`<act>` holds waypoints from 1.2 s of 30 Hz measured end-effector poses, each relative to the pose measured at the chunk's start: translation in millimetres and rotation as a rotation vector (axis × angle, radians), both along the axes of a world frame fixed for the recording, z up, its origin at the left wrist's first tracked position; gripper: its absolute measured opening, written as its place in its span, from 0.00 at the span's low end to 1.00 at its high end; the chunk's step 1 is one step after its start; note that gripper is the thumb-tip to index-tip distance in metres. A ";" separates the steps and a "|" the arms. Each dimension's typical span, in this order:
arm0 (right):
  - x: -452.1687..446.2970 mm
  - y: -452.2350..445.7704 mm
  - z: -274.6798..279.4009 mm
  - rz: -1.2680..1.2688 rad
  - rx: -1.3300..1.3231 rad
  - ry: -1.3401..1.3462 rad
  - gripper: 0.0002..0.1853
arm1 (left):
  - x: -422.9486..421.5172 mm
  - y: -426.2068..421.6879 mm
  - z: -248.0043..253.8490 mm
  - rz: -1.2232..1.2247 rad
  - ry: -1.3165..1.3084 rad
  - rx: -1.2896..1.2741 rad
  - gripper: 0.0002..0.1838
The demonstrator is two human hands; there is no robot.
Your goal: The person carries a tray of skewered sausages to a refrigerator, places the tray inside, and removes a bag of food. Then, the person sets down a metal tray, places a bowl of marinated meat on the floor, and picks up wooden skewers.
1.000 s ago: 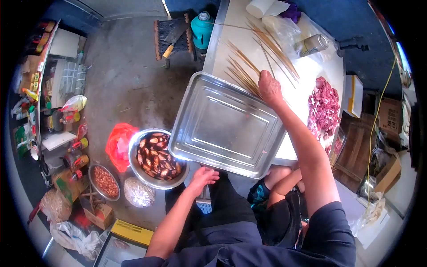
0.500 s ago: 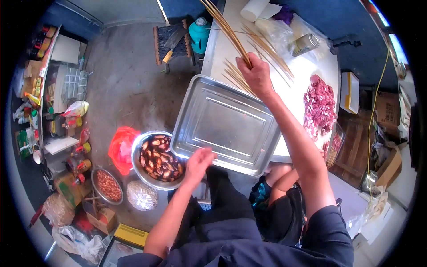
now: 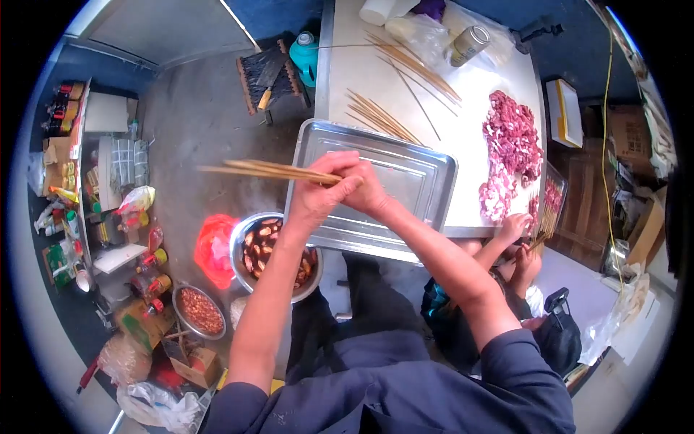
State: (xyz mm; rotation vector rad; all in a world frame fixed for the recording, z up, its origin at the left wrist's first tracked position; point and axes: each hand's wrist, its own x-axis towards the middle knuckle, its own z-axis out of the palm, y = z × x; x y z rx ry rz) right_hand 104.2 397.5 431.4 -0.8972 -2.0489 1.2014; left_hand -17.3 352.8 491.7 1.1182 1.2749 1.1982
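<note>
A bundle of thin bamboo skewers (image 3: 267,170) points left, nearly level, above the metal tray (image 3: 423,163). Its near end sits in both hands, which meet over the tray. My left hand (image 3: 312,206) is closed around the bundle from below. Pressed against it, my right hand (image 3: 363,186) is closed at the same end, its fingers partly overlapping the left ones. Beneath my left forearm stands a steel bowl (image 3: 237,254) of dark liquid with brown pieces.
Loose skewers (image 3: 383,119), raw meat pieces (image 3: 512,137) and a can (image 3: 469,45) lie on the white table (image 3: 347,72). At its near right corner are a co-worker's hands (image 3: 515,228). A stool (image 3: 266,76) holding a cleaver and a teal flask (image 3: 304,58) stand beyond.
My right hand has swung down and left from above the table, bringing the skewers level. My left hand has risen to meet it and closed on the bundle.
</note>
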 end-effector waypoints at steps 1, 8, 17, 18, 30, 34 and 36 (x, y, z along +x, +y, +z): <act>0.5 -4.6 -2.2 -0.015 0.015 0.052 0.05 | 1.7 -3.2 0.1 -0.009 0.093 0.069 0.17; 31.3 -29.4 -22.8 -0.109 -0.234 0.219 0.07 | 31.1 -8.8 -11.8 -0.125 0.293 0.214 0.13; 74.8 -52.2 -65.0 -0.243 -0.448 0.032 0.11 | 69.9 -22.7 -45.2 -0.206 0.247 0.199 0.11; 76.8 -54.9 -67.3 -0.255 -0.378 0.070 0.11 | 71.1 -25.1 -49.1 -0.216 0.243 0.196 0.11; 86.8 -85.6 -121.2 -0.285 -0.326 -0.108 0.10 | 84.4 -37.6 -117.8 -0.153 -0.015 -0.306 0.11; 88.3 -92.9 -103.9 -0.264 -0.445 -0.191 0.08 | 68.2 -41.0 -105.7 0.018 -0.335 -0.397 0.25; 83.5 -91.6 -82.1 -0.278 -0.460 -0.343 0.09 | 51.8 -37.3 -102.2 0.166 -0.510 -0.460 0.27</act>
